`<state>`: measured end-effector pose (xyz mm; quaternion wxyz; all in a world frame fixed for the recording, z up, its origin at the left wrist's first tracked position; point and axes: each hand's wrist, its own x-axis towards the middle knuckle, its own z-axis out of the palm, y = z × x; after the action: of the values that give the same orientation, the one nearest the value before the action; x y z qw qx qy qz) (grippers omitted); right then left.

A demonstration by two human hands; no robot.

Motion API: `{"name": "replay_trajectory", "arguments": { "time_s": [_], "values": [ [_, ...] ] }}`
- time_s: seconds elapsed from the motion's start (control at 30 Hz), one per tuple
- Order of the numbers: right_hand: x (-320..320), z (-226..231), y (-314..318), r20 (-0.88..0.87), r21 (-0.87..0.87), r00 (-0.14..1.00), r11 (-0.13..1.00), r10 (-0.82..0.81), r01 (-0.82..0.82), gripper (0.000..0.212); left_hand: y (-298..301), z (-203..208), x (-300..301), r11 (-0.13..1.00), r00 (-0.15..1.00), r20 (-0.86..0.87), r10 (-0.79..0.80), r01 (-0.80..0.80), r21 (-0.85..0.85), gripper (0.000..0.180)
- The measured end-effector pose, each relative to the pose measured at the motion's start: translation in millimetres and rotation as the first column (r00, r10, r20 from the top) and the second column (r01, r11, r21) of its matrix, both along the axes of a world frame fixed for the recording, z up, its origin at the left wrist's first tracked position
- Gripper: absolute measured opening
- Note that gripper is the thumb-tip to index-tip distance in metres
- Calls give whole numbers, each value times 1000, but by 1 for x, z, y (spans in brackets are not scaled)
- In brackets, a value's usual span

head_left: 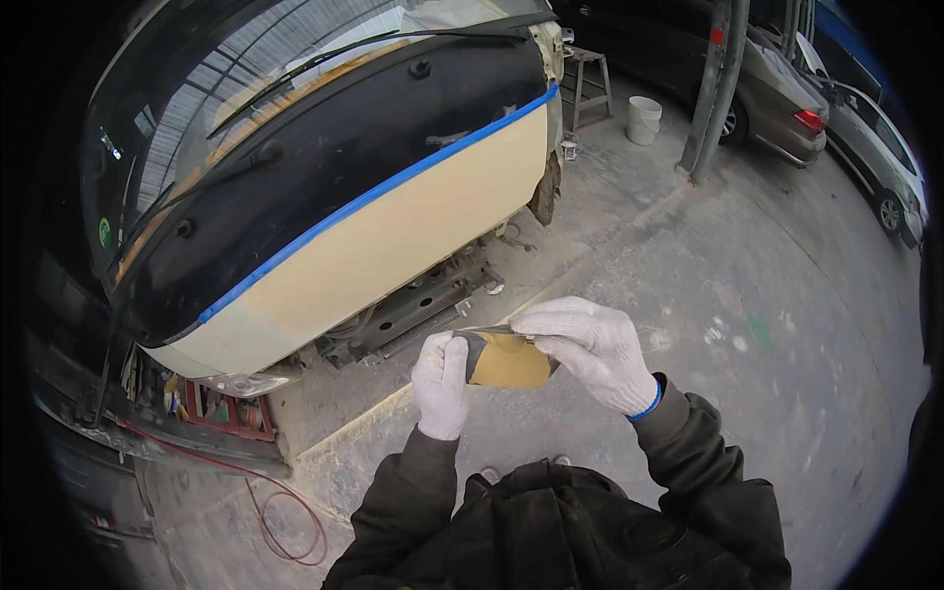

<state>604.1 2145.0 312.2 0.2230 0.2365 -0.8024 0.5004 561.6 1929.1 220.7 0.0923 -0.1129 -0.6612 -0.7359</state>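
Observation:
A bent sheet of what looks like sandpaper (511, 364) is stretched between my two hands in front of my body. It has a tan-yellow face, with dark grey along its left end and upper edge. My left hand (441, 382), in a white knitted glove, pinches the left end with the thumb on top. My right hand (588, 352), gloved the same way with a blue cuff, is closed on the upper right edge, its fingers lying along the top. Beyond them stands the vehicle's front panel (393, 231), cream-coloured, below a strip of blue masking tape (374, 202).
Dark mechanical parts (423, 305) show beneath the panel. A red hose (285, 531) coils on the floor at lower left. At the back stand a stool (588, 88), a white bucket (644, 120), a metal post (710, 93) and parked cars (777, 98).

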Motion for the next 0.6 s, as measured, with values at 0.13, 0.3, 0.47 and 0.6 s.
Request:
{"name": "replay_trajectory", "arguments": {
  "time_s": [0.13,0.3,0.47,0.6],
  "values": [
    [-3,-9,15,293,-94,946,989,137,-114,29,8,14,-4,994,996,-35,83,-80,81,21],
    [-10,-31,24,107,272,989,960,-101,69,26,-4,15,-9,976,976,-5,219,-219,-3,19],
    [-14,-29,-8,-425,370,875,838,-231,401,27,14,22,-4,952,951,39,306,-305,-31,21],
    [12,-54,-35,-256,412,948,865,-191,286,38,18,23,-8,931,933,29,360,-361,58,22]
  ]
}}
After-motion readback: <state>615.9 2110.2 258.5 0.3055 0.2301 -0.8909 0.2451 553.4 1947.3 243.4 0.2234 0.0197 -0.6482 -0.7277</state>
